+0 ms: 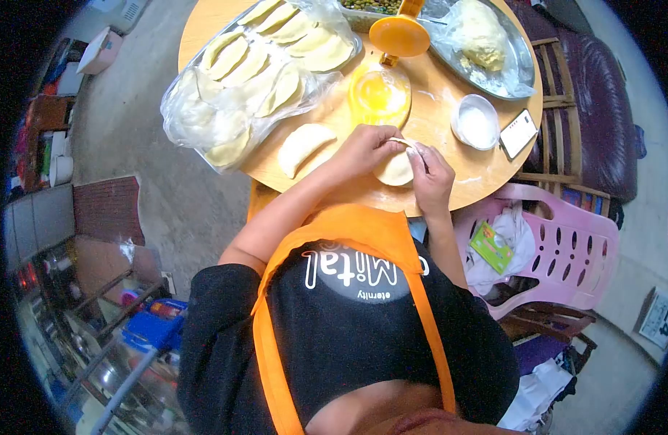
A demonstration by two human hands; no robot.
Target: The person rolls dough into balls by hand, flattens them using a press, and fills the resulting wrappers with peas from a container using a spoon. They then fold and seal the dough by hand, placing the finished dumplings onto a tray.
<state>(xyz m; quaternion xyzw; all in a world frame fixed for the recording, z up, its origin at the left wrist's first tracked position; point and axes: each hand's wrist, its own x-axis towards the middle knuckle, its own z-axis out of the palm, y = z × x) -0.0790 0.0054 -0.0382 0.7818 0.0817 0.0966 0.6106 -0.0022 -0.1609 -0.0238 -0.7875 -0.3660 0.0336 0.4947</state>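
Both my hands meet over a folded dough dumpling near the front edge of the round wooden table. My left hand pinches the dumpling's upper rim with its fingertips. On the dumpling's right side my right hand grips it, fingers curled. A finished half-moon dumpling lies just left of my left hand. An orange apron covers my black shirt below.
A plastic-covered tray holds several finished dumplings at back left. An orange bowl of beaten egg, an orange press, a small white bowl, a phone and a metal tray with dough stand behind. A pink chair is right.
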